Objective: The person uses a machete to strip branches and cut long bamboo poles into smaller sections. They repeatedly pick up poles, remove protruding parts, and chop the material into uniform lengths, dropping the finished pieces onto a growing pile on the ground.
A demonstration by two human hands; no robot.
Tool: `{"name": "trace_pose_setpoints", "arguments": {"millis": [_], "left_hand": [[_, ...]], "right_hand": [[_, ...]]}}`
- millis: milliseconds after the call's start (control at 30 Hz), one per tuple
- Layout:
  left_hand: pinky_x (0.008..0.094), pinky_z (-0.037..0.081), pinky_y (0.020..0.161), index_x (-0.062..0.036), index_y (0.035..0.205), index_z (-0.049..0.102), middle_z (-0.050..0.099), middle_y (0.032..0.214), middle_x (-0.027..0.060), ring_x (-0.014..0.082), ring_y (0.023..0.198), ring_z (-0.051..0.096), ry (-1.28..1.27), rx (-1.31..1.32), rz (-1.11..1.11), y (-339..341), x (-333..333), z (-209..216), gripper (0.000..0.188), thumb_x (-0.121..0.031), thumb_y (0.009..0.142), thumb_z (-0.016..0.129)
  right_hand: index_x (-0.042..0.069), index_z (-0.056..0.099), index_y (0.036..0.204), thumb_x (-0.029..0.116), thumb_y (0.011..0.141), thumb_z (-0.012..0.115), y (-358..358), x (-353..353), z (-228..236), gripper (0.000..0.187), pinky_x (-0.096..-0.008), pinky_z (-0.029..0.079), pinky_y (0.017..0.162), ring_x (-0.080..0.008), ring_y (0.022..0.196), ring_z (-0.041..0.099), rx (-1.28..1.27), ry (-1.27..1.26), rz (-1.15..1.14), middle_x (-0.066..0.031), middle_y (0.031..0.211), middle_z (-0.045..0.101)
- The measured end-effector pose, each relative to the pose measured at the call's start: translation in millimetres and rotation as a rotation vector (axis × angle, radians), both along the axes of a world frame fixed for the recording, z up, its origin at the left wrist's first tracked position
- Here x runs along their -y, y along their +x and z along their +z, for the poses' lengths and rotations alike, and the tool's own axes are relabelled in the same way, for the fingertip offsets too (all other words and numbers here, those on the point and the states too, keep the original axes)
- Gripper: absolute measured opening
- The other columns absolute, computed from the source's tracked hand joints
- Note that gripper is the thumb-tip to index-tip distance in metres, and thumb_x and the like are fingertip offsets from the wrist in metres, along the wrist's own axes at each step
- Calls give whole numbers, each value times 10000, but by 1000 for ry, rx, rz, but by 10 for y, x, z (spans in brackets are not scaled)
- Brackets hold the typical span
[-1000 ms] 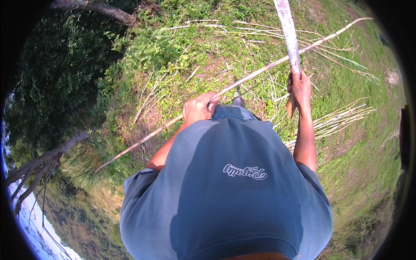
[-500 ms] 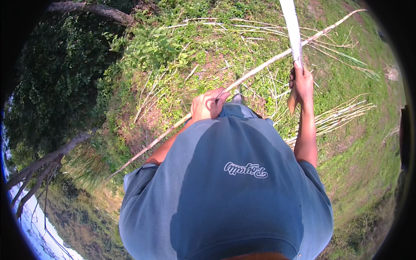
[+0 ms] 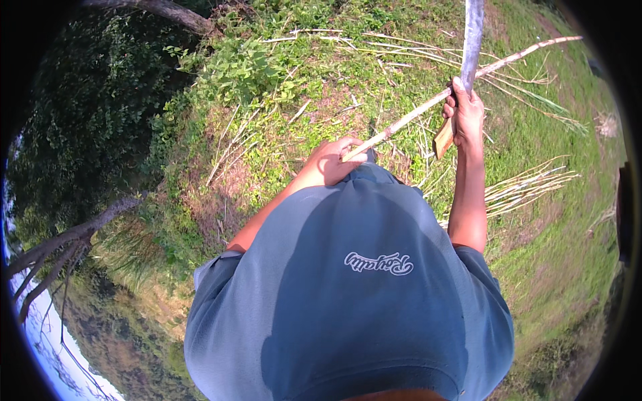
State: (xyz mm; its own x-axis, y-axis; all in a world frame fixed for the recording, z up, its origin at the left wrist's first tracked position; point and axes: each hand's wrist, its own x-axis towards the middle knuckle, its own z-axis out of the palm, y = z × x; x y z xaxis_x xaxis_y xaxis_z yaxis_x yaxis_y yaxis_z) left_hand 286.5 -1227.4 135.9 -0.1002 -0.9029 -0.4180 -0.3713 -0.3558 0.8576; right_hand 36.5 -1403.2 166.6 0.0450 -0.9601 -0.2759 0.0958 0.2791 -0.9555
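A long pale cane stalk (image 3: 408,121) slants from my left hand (image 3: 332,160) up to the far right. My left hand is closed around its near end, in front of my waist. To the right, my right hand (image 3: 466,117) grips a machete (image 3: 473,40) by its wooden handle (image 3: 443,139). The long blade points away from me, and its top runs out of the picture. Blade and right hand cross the stalk, which passes close by the fingers; whether they touch it I cannot tell.
Cut stalks (image 3: 528,189) lie in a bundle on the grass at right. More loose stalks (image 3: 408,48) are strewn ahead. Leafy bushes (image 3: 100,113) and a bare tree branch (image 3: 73,240) stand at left; a thick trunk (image 3: 167,15) lies at far left.
The stalk's length that ran past my left hand to the lower left no longer shows. Its far end sits slightly farther right and lower. The machete has tilted right.
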Motion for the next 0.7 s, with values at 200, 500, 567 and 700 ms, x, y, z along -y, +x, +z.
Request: {"name": "trace_pose_setpoints", "arguments": {"millis": [200,500,567,700], "left_hand": [[247,391,587,-28,982,640,544,674,-8,76,646,471,-104,-222,64,272,-425,-507,409,-419,961,524],[228,333,473,-87,699,527,396,556,-71,60,510,380,329,-450,-45,386,-96,-390,426,-416,969,514],[237,316,472,-90,695,521,391,553,-71,61,513,376,353,-408,-70,373,-95,-368,412,-401,965,527],[258,287,478,-89,706,545,405,555,-66,72,520,378,216,-214,-125,309,4,-35,380,-380,951,551]], "right_hand": [[34,576,927,417,969,510,-208,166,139,391,-213,363,425,-65,470,439,-235,-97,-12,17,612,488],[11,602,809,464,933,550,74,-622,-376,472,-298,375,480,-105,517,451,-540,-35,401,-17,579,501],[12,611,791,477,923,560,22,-615,-433,486,-325,379,506,-133,541,448,-603,-88,436,-34,579,498],[52,546,804,409,952,546,-129,-352,-327,386,-225,315,399,-45,454,397,-478,39,223,42,564,438]]}}
